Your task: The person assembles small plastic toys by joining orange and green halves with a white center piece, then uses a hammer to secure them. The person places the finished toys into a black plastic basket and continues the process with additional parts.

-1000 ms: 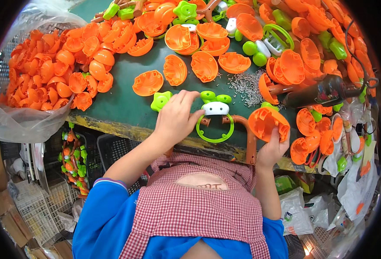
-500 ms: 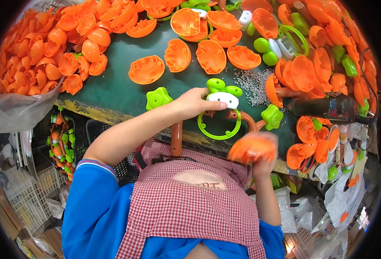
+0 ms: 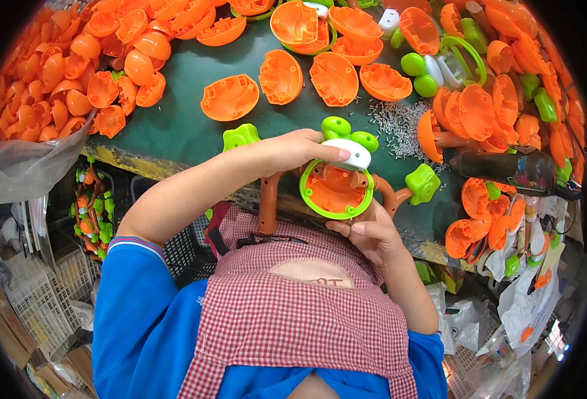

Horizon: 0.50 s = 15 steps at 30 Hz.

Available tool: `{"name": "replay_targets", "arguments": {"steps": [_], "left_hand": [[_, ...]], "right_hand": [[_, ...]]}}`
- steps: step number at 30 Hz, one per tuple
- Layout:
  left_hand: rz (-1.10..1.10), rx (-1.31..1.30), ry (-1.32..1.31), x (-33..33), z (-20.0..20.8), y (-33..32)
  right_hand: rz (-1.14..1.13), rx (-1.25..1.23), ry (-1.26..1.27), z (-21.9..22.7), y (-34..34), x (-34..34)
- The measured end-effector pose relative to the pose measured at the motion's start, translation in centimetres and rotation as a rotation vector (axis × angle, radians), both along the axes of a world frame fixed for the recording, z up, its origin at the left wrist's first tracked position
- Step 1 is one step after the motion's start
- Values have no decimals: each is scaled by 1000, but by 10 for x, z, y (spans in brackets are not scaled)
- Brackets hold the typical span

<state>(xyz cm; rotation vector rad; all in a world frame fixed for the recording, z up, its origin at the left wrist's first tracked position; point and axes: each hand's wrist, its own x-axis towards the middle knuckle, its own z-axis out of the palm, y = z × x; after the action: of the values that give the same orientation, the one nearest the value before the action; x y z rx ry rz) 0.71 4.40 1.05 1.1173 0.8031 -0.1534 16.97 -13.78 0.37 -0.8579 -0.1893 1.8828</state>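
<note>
My left hand (image 3: 310,149) is closed on a toy assembly, its thumb across a white plastic piece (image 3: 353,154) topped with green knobs (image 3: 335,128). Below that piece is a green ring (image 3: 305,194), with brown tube arms (image 3: 385,194) on either side. An orange half-shell (image 3: 333,189) lies against the ring, its hollow side facing up. Fingers of my right hand (image 3: 373,236) grip the lower edge of the shell and ring. A green star-shaped knob (image 3: 422,184) sits at the right arm's end, and another green knob (image 3: 240,137) lies beside my left forearm.
Several orange half-shells (image 3: 229,98) lie in a row on the green table (image 3: 180,139). Small screws (image 3: 396,126) are heaped at right, near a dark power screwdriver (image 3: 500,167). Orange shells pile up at far left (image 3: 54,86) and along the right side.
My right hand has brought the orange half-shell from the right to the green ring, where it now fills the opening. My left hand keeps its hold, with the white piece slightly tilted.
</note>
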Motion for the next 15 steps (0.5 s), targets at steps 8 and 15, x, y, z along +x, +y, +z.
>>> {"name": "replay_targets", "arguments": {"steps": [8,15], "left_hand": [[-150,75,-15,-1,-1,-3],[-110,164,-49,-1,-29,-4]], "right_hand": [[91,-202,-386,11,2,-4],[80,563,-2123,16,3,30]]}}
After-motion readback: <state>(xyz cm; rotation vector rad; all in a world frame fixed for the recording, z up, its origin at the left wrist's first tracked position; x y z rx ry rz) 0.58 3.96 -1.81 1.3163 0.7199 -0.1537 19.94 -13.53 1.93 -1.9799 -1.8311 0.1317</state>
